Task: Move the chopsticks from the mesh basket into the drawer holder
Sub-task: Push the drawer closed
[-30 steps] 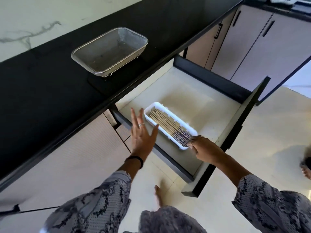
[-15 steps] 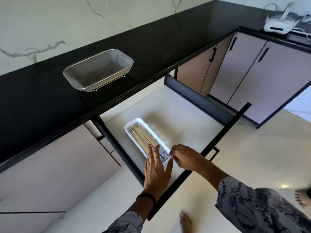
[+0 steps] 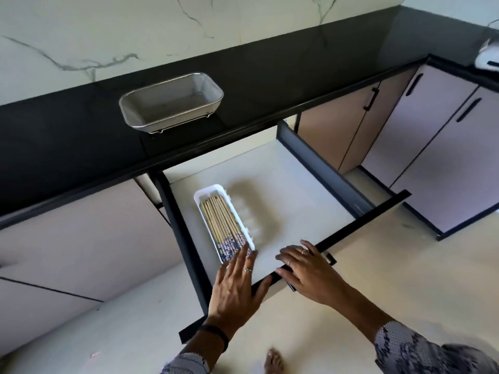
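We find the left hand flat and spread, its fingertips touching the near end of the white plastic holder — a second ago it hung in the air beside the drawer. Its grip is open, clasping nothing. The right hand, which was at the holder's end, has shifted to five o'clock of the holder and now curls over the drawer's black front edge; whether that grip is truly closed on the edge we cannot tell.

The chopsticks all lie in the holder, pale wooden shafts packed side by side, blue patterned ends toward the person. The mesh basket — fine metal weave, rounded rectangle on small feet — stands on the glossy black desk at eleven o'clock and looks empty. We judge the transfer complete, with only closing the drawer left.
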